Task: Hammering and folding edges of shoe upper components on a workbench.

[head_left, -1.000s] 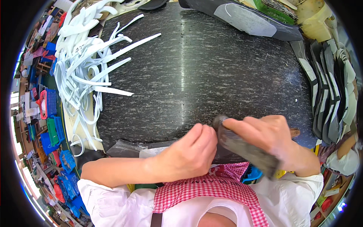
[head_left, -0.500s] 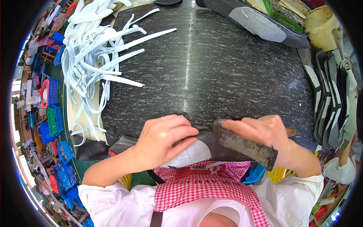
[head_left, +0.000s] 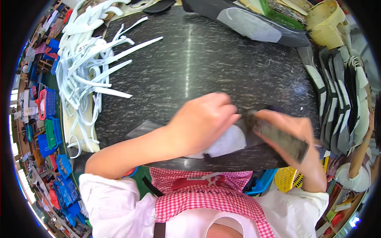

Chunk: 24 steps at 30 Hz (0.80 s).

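While the right hand (head_left: 294,123) clutches the hammer (head_left: 286,143) and the left hand (head_left: 204,122), fingers curled, grip hidden, sits over the piece (head_left: 231,142) at lower centre of the frame, blows would best land flat, clear of knuckles.

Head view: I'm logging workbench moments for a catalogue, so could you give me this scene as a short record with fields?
Left hand: fingers curled, over a dark piece with a pale patch; whether it grips is hidden
Right hand: closed around a dark blocky tool
Surface: dark flecked tabletop
Left side: tangled white strips
Right side: row of dark and pale pieces
Far edge: large dark piece with a grey patch
Below near edge: yellow basket
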{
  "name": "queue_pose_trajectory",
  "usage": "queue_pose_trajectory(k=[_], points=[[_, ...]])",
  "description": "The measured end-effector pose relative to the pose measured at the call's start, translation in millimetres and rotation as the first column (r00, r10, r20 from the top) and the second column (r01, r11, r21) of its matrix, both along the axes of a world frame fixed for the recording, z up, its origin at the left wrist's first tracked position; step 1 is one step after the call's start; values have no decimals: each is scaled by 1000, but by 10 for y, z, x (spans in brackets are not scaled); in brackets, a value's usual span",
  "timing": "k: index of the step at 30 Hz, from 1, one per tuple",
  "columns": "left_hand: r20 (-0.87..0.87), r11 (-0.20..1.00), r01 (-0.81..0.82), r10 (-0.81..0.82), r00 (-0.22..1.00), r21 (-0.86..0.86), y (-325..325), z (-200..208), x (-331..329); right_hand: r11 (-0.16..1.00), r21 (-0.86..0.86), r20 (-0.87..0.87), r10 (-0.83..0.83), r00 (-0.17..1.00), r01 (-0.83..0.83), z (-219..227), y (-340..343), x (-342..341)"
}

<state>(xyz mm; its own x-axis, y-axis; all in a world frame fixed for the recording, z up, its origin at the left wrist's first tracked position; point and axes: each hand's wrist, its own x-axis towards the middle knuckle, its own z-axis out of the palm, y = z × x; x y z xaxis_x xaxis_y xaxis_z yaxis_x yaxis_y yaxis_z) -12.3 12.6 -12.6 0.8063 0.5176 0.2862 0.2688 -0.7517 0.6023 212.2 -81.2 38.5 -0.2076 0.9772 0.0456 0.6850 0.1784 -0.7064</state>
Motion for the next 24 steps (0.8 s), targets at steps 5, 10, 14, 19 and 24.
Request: queue_pose_trajectory(k=[5,10,14,19,24], points=[[-48,994,104,-105,993,-29,-57,78,-313,994,53,201,81,976,-94,-25,-2,57],[-150,940,205,-169,974,272,-133,137,-263,965,23,168,254,952,-261,10,221,-80],[-200,938,188,-133,971,290,-165,140,-339,954,69,245,268,932,-292,16,236,-168],[-101,996,-27,35,994,84,-157,155,-525,954,20,283,281,917,-298,16,248,-177],[-52,962,1,14,999,274,-293,-26,-555,952,80,216,272,938,-294,14,350,-283]])
